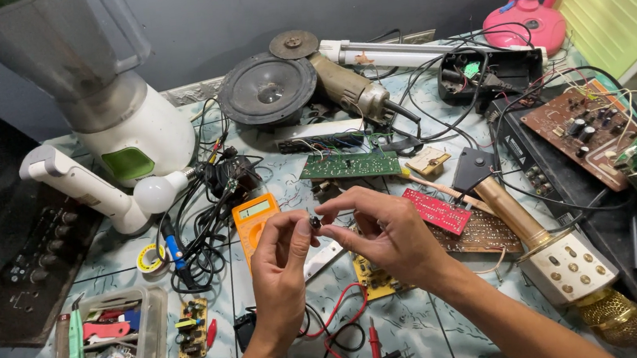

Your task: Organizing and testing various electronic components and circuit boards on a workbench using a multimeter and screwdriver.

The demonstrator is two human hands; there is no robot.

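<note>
My left hand (280, 266) and my right hand (387, 231) meet above the middle of the table. Together their fingertips pinch a small dark component (314, 222). Both hands touch it; which hand bears it I cannot tell. Under the hands lie an orange multimeter (254, 219), a yellow circuit board (375, 277) and red and black probe leads (343, 334). A red circuit board (437, 210) lies just right of my right hand.
A blender (102, 107) and white bulb (156, 193) stand at the left. At the back sit a speaker cone (267, 90) and angle grinder (348, 85). A gold microphone (564, 264), brown board (582, 131), green board (350, 165) and parts tray (142, 343) crowd the table.
</note>
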